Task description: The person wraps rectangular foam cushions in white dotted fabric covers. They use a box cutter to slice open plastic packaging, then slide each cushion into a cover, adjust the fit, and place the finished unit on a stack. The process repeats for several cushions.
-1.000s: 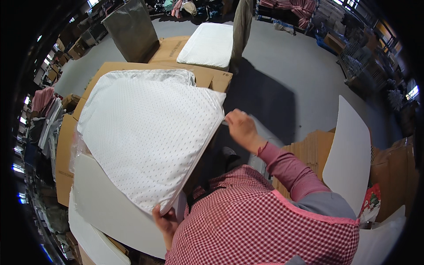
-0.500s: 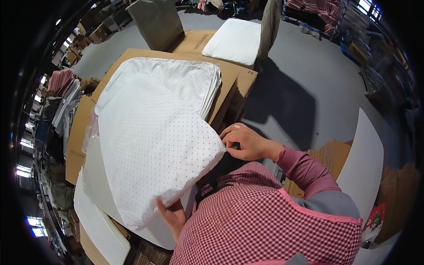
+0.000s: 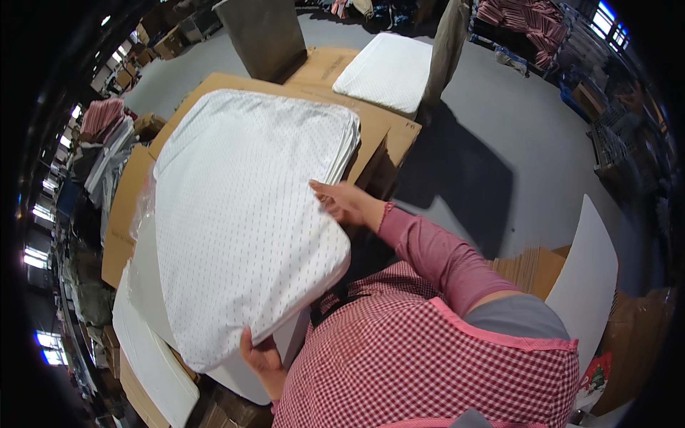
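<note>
A flat white cushion in dotted fabric [image 3: 235,264] lies across the stack before me, its near edge reaching toward my apron. My left hand [image 3: 264,360] grips that near edge, thumb on top and the other fingers underneath, partly hidden. Against the cushion's right side, my right hand [image 3: 349,203] has its fingers stretched out, slightly blurred, touching the fabric. Beneath and beyond the cushion is a pile of similar white dotted fabric pieces [image 3: 342,153], layered at the right edge. The pile rests on brown cardboard [image 3: 374,146].
Another white pad [image 3: 389,71] lies on cardboard farther off, between two upright grey panels [image 3: 264,39]. White sheets [image 3: 153,349] are at the lower left. A tall white board [image 3: 585,257] and stacked cardboard [image 3: 528,271] stand at right.
My right hand has left the cushion's near right corner, opened from a pinch and moved up and left along its side. That corner now looks rounder. My left hand still grips the near edge.
</note>
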Demonstrator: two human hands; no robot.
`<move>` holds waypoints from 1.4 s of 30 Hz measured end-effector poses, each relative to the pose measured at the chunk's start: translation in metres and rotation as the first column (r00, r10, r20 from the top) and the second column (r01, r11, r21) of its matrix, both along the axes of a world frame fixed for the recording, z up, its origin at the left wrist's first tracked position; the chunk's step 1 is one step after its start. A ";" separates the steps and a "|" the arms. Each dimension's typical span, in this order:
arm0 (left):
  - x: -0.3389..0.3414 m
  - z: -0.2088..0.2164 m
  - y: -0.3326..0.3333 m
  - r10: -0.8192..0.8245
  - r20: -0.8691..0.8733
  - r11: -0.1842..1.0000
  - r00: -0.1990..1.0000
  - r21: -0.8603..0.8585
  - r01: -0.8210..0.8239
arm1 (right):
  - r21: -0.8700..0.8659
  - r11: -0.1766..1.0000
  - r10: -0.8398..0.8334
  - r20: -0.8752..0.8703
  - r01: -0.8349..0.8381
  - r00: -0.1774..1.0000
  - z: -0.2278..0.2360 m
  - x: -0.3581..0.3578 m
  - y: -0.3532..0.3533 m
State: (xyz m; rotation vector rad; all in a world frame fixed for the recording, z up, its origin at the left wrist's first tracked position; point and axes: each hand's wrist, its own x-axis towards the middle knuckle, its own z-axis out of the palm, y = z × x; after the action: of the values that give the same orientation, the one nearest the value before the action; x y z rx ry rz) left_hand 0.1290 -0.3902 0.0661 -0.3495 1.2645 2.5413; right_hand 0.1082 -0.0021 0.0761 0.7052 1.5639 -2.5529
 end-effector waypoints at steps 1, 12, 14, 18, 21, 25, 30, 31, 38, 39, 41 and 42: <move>0.001 0.000 -0.002 -0.083 -0.061 0.996 0.995 0.037 0.085 | -0.314 0.949 -0.024 0.006 0.025 1.000 -0.001 -0.007 -0.005; -0.091 0.012 0.165 -0.279 -0.213 0.960 0.936 -0.041 0.277 | -0.240 0.971 -0.073 -0.260 0.008 0.963 0.029 0.069 0.131; -0.140 0.023 0.247 -0.399 -0.191 0.915 0.897 -0.021 0.403 | -0.186 0.971 -0.195 -0.271 0.147 0.943 0.022 0.065 0.167; -0.223 0.045 0.428 -0.555 -0.157 0.804 0.817 0.149 0.576 | -0.340 0.861 -0.503 -0.444 0.379 0.742 0.018 0.016 0.295; -0.239 0.040 0.497 -0.672 -0.255 0.702 0.695 0.080 0.708 | -0.302 0.865 -0.498 -0.618 0.402 0.608 0.015 -0.032 0.416; -0.227 0.003 0.489 -0.738 0.011 0.675 0.675 0.002 0.738 | -0.300 0.771 -0.634 -0.438 0.561 0.637 -0.037 -0.097 0.563; -0.180 -0.037 0.402 -0.441 0.392 0.756 0.807 -0.322 0.570 | -0.080 0.527 -0.835 -0.232 0.846 0.499 -0.183 -0.129 0.698; -0.169 -0.043 0.378 -0.364 0.420 0.777 0.831 -0.355 0.520 | -0.087 0.454 -0.891 -0.044 0.887 0.452 -0.216 -0.129 0.708; -0.121 -0.047 0.259 0.087 0.514 0.862 0.853 -0.468 0.194 | 0.336 0.130 -0.898 0.438 0.933 -0.033 -0.359 -0.116 0.742; -0.116 -0.048 0.256 0.112 0.514 0.860 0.850 -0.479 0.176 | 0.210 -0.015 -0.905 0.414 0.978 -0.103 -0.374 -0.113 0.748; -0.107 -0.054 0.258 0.145 0.540 0.852 0.829 -0.494 0.173 | 0.211 0.083 -0.942 0.336 0.974 0.007 -0.407 -0.101 0.752; -0.098 -0.057 0.258 -0.316 0.306 0.702 0.898 -0.562 0.438 | -0.266 0.221 -0.958 0.120 0.938 0.260 -0.421 -0.083 0.742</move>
State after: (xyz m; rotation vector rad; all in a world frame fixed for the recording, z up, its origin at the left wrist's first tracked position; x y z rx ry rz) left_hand 0.0314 -0.1322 0.0092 -0.3947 1.8512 1.6472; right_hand 0.0250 0.7404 -0.3452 2.1030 0.6481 -3.4648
